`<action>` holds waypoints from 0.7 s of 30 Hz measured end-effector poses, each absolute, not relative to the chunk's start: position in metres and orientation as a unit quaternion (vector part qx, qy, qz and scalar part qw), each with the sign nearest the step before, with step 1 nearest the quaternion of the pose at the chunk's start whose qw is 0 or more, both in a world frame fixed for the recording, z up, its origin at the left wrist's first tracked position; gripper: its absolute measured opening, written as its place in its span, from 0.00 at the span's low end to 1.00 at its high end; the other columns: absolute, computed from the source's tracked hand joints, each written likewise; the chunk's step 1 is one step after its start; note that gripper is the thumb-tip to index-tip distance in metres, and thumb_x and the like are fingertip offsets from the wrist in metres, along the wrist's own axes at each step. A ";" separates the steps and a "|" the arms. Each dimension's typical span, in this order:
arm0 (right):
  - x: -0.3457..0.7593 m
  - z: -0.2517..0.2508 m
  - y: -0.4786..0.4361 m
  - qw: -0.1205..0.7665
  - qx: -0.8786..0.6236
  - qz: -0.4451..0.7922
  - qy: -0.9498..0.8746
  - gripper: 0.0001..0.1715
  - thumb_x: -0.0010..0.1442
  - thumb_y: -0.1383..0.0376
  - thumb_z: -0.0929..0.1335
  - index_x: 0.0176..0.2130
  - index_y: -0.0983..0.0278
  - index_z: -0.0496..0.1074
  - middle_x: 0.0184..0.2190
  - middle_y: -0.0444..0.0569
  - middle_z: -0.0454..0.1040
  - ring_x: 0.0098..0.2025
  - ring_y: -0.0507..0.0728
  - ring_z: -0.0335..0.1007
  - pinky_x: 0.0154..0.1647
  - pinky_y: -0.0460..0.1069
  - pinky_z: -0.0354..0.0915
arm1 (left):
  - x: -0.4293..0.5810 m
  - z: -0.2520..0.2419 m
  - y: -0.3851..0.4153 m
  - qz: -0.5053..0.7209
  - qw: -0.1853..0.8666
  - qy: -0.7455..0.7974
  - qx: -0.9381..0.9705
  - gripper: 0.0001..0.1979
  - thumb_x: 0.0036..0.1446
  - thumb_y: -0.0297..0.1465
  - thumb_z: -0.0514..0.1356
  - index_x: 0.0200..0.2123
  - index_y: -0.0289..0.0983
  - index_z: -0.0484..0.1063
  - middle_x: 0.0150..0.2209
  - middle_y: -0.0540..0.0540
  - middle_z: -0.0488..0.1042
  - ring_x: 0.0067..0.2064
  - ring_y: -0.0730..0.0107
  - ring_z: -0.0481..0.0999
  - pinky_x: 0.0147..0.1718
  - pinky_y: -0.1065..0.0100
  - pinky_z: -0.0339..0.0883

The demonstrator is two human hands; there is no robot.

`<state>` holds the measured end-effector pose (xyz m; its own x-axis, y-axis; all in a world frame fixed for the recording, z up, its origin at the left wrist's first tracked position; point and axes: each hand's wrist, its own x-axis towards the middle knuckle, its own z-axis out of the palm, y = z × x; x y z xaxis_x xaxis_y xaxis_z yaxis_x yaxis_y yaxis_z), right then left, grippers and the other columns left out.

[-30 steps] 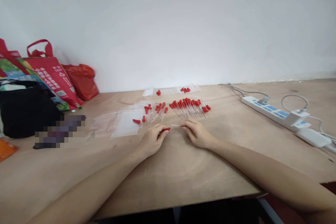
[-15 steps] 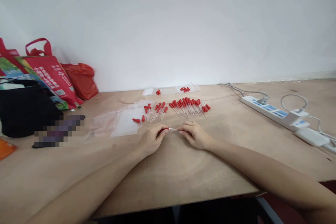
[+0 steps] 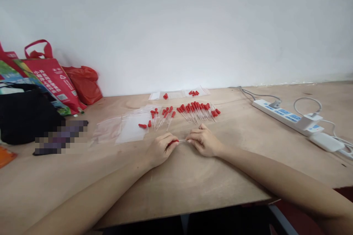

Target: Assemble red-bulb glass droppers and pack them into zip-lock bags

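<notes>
Between my two hands a dropper lies level, low over the table. My left hand is closed on its red rubber bulb, part of which shows at the fingertips. The clear tube is pinched by my right hand, which hides its far end. Just beyond my hands, several red-bulbed droppers lie side by side with their tubes toward me. A smaller group of droppers is to their left. Loose red bulbs rest beside the clear plastic bags.
Along the wall lie more clear bags with red bulbs on them. A white power strip with a charger and cables is on the right. Red shopping bags and a black bag stand on the left. The table's front edge is near me.
The held dropper and my left fingertips have come slightly nearer to me. More of the bulb is now covered by the left fingers. The droppers on the table lie as before.
</notes>
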<state>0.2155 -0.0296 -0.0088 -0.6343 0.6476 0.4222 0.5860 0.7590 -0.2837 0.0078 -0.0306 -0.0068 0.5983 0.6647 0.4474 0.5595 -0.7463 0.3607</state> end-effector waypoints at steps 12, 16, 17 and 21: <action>0.199 -0.008 -0.032 0.272 -0.380 0.214 -0.858 0.11 0.54 0.70 0.60 0.26 0.66 0.69 0.24 0.45 0.70 0.28 0.50 0.63 0.32 0.45 0.54 | 0.009 -0.007 -0.029 0.282 0.043 0.262 0.922 0.09 0.58 0.28 0.47 0.31 0.34 0.66 0.28 0.46 0.68 0.29 0.73 0.67 0.28 0.72 0.62; 0.198 -0.003 -0.032 0.255 -0.389 0.224 -0.856 0.12 0.55 0.69 0.59 0.28 0.66 0.70 0.24 0.46 0.71 0.26 0.49 0.62 0.27 0.43 0.55 | 0.004 -0.005 -0.020 0.289 0.034 0.266 0.919 0.08 0.58 0.29 0.49 0.35 0.35 0.67 0.31 0.45 0.70 0.33 0.72 0.69 0.33 0.70 0.64; 0.200 -0.001 -0.030 0.247 -0.383 0.224 -0.861 0.12 0.54 0.69 0.59 0.29 0.65 0.71 0.24 0.45 0.71 0.26 0.49 0.63 0.27 0.43 0.56 | 0.001 -0.004 -0.018 0.291 0.023 0.274 0.916 0.08 0.57 0.30 0.50 0.36 0.35 0.67 0.32 0.45 0.70 0.34 0.71 0.69 0.35 0.69 0.64; 0.213 0.004 -0.008 0.258 -0.430 0.168 -0.849 0.12 0.52 0.69 0.61 0.32 0.64 0.73 0.26 0.47 0.73 0.26 0.50 0.64 0.27 0.44 0.56 | -0.012 -0.002 -0.005 0.293 -0.053 0.377 0.877 0.13 0.53 0.37 0.55 0.40 0.36 0.67 0.38 0.43 0.71 0.42 0.62 0.67 0.43 0.60 0.60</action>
